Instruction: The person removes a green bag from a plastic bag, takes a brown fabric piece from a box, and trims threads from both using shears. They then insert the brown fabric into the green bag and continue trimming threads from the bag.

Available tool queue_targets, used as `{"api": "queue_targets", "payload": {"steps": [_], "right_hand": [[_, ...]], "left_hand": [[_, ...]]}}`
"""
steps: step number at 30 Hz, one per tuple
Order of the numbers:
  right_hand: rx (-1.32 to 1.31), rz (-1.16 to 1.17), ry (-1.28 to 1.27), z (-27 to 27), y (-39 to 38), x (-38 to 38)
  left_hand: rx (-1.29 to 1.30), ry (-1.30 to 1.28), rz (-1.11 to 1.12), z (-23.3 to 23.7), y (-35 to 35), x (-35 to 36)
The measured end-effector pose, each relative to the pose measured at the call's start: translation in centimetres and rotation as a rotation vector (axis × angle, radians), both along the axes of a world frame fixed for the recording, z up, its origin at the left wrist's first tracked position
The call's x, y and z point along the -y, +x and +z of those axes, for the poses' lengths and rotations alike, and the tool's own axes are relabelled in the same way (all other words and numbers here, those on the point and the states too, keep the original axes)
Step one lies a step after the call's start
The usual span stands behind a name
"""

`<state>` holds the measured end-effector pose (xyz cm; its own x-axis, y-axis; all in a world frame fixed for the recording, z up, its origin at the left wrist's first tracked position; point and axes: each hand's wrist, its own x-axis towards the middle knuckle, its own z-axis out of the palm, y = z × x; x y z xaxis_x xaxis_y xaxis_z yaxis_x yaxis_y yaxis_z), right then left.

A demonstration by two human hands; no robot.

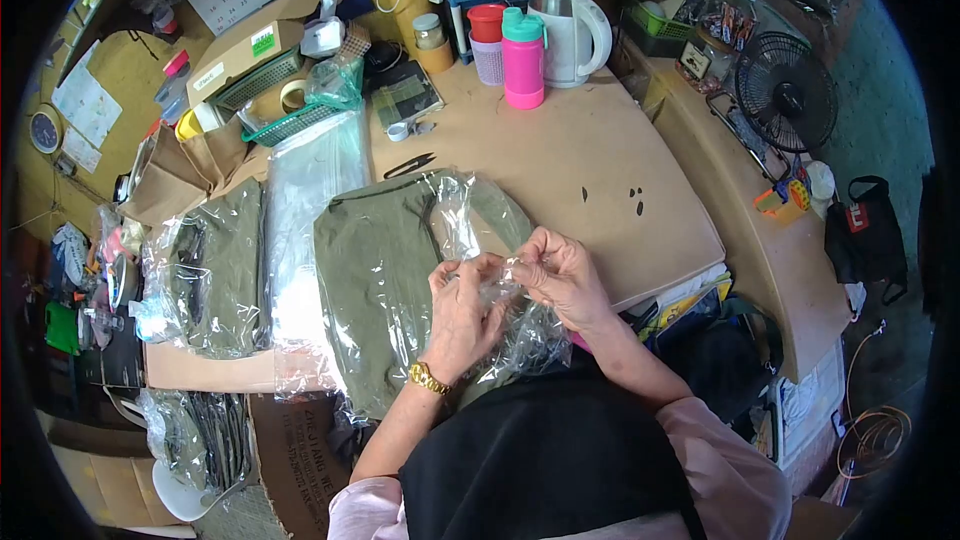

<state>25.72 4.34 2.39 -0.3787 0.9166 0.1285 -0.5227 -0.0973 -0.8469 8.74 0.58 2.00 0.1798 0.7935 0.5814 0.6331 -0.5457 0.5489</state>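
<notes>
An olive-green folded fabric item (370,270) lies in a clear plastic bag (530,335) on the table in front of me. My left hand (465,310), with a gold watch on its wrist, is closed on the bag's crumpled edge. Close beside it, my right hand (562,280) pinches the same plastic between thumb and fingers. The fingertips of both hands nearly meet. Left of the fabric lies a stack of flat clear bags (315,200), and past it another bagged olive-green item (220,280). Black thread snips (410,164) rest just beyond the fabric.
A pink bottle (523,65), a white kettle (568,35) and a red-lidded cup (487,45) stand at the back. Small dark pieces (637,202) lie on the table (560,150) at right. Baskets (300,120) sit back left; a black fan (785,90) stands far right.
</notes>
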Motion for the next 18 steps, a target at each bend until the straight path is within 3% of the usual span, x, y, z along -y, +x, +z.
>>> {"api": "queue_targets", "payload": {"steps": [2, 8, 9, 11, 14, 16, 18], "right_hand": [[-0.171, 0.072, -0.078, 0.5, 0.2, 0.2], [-0.392, 0.067, -0.24, 0.5, 1.0, -0.6], [-0.392, 0.066, -0.237, 0.4, 0.7, -0.7], [0.036, -0.2, 0.139, 0.1, -0.3, -0.7], [-0.027, -0.15, 0.133, 1.0, -0.6, -0.3], [-0.083, -0.147, 0.08, 0.5, -0.2, -0.6], [-0.141, -0.15, 0.024, 0.5, 0.2, -0.7]], "left_hand": [[-0.15, -0.087, -0.054, -0.4, -0.6, 0.1], [-0.247, -0.043, 0.017, 0.6, -0.7, -0.1], [-0.248, -0.04, 0.015, 1.2, -0.3, 0.1], [-0.081, 0.049, 0.064, 2.5, 0.7, 0.7], [-0.225, -0.104, -0.006, 2.3, -0.3, 0.5], [-0.172, -0.045, 0.007, 2.1, -0.3, 0.3], [-0.188, -0.163, -0.028, 2.3, -0.5, 0.4]]}}
